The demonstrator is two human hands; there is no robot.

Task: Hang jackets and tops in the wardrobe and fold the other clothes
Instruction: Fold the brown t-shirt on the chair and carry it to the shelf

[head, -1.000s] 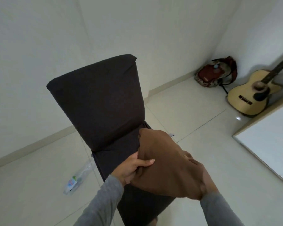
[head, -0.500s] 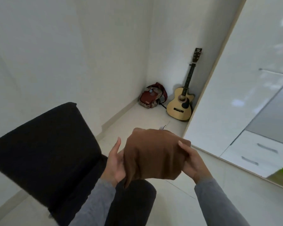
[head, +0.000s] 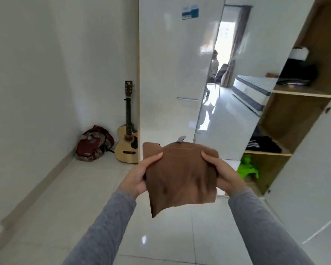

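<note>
The left hand (head: 136,178) and right hand (head: 225,175) each pinch one side of the folded brown cloth (head: 180,175), thumbs on top, so its folds do not fall open. It is up over the floor (head: 161,236). Beyond, a wardrobe shelf (head: 268,153) with black clothes (head: 264,145) may be its spot.

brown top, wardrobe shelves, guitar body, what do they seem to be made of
Brown top: soft matte knit fabric, probably cotton jersey; it dents and droops at its free corner.
Wardrobe shelves: wood-look board, likely plywood or laminated chipboard, matte, with a pale front edge.
Guitar body: light wood, seemingly varnished; the pale tan face shows a slight sheen.
</note>
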